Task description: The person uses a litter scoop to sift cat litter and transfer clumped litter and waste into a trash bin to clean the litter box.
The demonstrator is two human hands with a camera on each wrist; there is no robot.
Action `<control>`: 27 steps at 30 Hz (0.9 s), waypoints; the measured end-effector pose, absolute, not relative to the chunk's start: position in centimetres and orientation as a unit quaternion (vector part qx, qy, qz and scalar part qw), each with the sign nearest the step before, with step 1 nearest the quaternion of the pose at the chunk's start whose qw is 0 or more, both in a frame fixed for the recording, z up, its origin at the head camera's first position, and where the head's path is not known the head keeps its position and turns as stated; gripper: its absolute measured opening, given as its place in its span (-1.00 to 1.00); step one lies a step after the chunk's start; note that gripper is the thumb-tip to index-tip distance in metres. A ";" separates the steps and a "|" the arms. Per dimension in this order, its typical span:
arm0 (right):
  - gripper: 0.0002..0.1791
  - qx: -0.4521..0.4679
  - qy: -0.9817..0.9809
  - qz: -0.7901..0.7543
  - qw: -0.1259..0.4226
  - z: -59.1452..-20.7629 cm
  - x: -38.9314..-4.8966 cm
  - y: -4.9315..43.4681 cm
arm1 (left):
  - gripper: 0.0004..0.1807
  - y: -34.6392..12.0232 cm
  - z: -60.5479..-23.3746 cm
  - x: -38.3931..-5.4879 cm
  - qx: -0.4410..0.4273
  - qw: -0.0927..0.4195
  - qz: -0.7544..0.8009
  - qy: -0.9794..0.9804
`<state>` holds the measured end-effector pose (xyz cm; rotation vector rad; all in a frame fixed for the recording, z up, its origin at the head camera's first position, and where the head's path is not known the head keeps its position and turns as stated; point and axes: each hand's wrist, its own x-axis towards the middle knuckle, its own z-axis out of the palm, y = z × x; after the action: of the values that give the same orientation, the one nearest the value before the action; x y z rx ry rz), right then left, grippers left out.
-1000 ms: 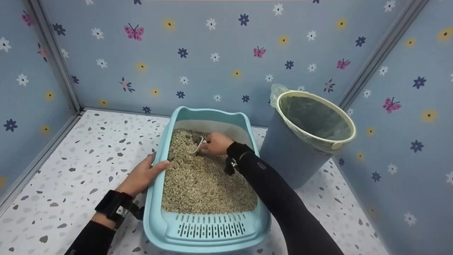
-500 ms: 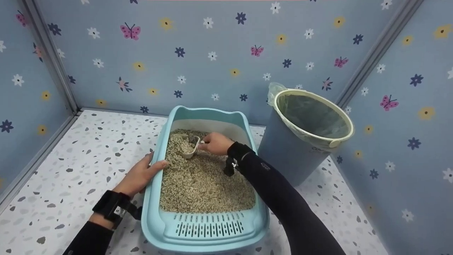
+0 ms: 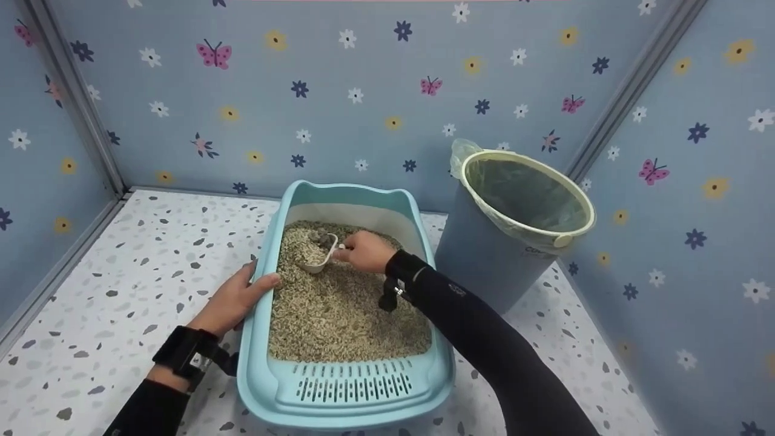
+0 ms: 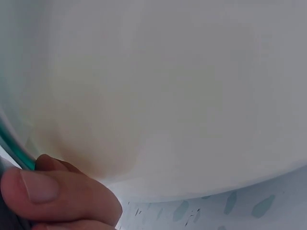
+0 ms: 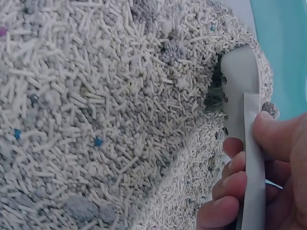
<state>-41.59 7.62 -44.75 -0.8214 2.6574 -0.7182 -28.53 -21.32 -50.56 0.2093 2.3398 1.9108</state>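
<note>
A light blue litter box holds pale, stick-like cat litter. My right hand holds a whitish litter scoop by its handle, low over the litter in the far left part of the box. Litter and grey-brown clumps lie in the scoop's bowl. Holes along the scoop show in the right wrist view, with my thumb along one side of the handle and fingers curled on the other. My left hand grips the box's left rim, thumb on top; its other fingers are partly hidden outside.
A tall grey-blue bin lined with a translucent bag stands right of the box, near the back wall. Flower-patterned panels enclose the speckled white surface. My right sleeve crosses the box's right rim.
The scoop has moved left and tipped flatter, and its bowl with litter and clumps now shows more. My left hand keeps its grip on the rim. The head view has shifted slightly.
</note>
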 end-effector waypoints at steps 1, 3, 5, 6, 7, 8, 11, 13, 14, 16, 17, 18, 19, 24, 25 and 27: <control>-0.44 -0.283 0.917 -0.250 0.132 -44.8 -41.4 7.6 | -0.11 -21.3 -50.6 -28.5 0.068 0.056 0.629 0.772; -0.45 -0.281 0.917 -0.253 0.128 -44.8 -41.1 7.6 | -0.10 -21.4 -50.7 -28.5 0.066 0.052 0.624 0.777; -0.46 -0.280 0.916 -0.258 0.125 -44.7 -40.7 7.6 | -0.08 -21.4 -50.8 -28.5 0.067 0.052 0.619 0.781; -0.46 -0.280 0.916 -0.260 0.123 -44.5 -40.5 7.6 | -0.07 -21.4 -50.8 -28.5 0.068 0.051 0.617 0.783; -0.47 -0.280 0.916 -0.262 0.120 -44.4 -40.3 7.7 | -0.06 -21.5 -50.8 -28.5 0.068 0.050 0.616 0.783; -0.49 -0.280 0.916 -0.263 0.116 -44.3 -40.0 7.8 | -0.05 -21.5 -50.8 -28.6 0.067 0.051 0.614 0.784; -0.51 -0.280 0.918 -0.259 0.105 -43.9 -39.2 8.0 | -0.05 -21.5 -50.6 -28.7 0.066 0.052 0.615 0.784; -0.52 -0.278 0.920 -0.257 0.100 -43.7 -38.7 8.1 | -0.05 -21.5 -50.6 -28.7 0.064 0.052 0.613 0.785; -0.51 -0.276 0.921 -0.256 0.099 -43.7 -38.5 8.3 | -0.06 -21.5 -50.5 -28.7 0.064 0.052 0.613 0.786; -0.49 -0.272 0.922 -0.259 0.097 -43.6 -38.0 8.6 | -0.06 -21.4 -50.5 -28.7 0.062 0.054 0.613 0.786; -0.49 -0.269 0.922 -0.260 0.096 -43.5 -37.8 8.7 | -0.08 -21.4 -50.5 -28.7 0.062 0.054 0.613 0.786; -0.48 -0.265 0.923 -0.263 0.095 -43.4 -37.5 8.9 | -0.08 -21.4 -50.6 -28.7 0.061 0.054 0.612 0.786; -0.48 -0.262 0.923 -0.266 0.095 -43.3 -37.2 9.1 | -0.10 -21.4 -50.5 -28.7 0.060 0.054 0.613 0.786; -0.47 -0.252 0.924 -0.277 0.078 -42.5 -36.0 10.3 | -0.11 -21.3 -50.6 -28.7 0.060 0.057 0.613 0.786; -0.47 -0.252 0.924 -0.279 0.071 -42.3 -35.7 10.5 | -0.12 -21.4 -50.6 -28.7 0.061 0.057 0.612 0.786; -0.47 -0.252 0.923 -0.283 0.061 -41.9 -35.1 10.9 | -0.13 -21.4 -50.5 -28.8 0.065 0.056 0.610 0.788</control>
<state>-35.05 10.95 -41.89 -0.7620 2.7934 -0.8565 -28.80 -21.36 -50.53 0.1979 2.3902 1.8513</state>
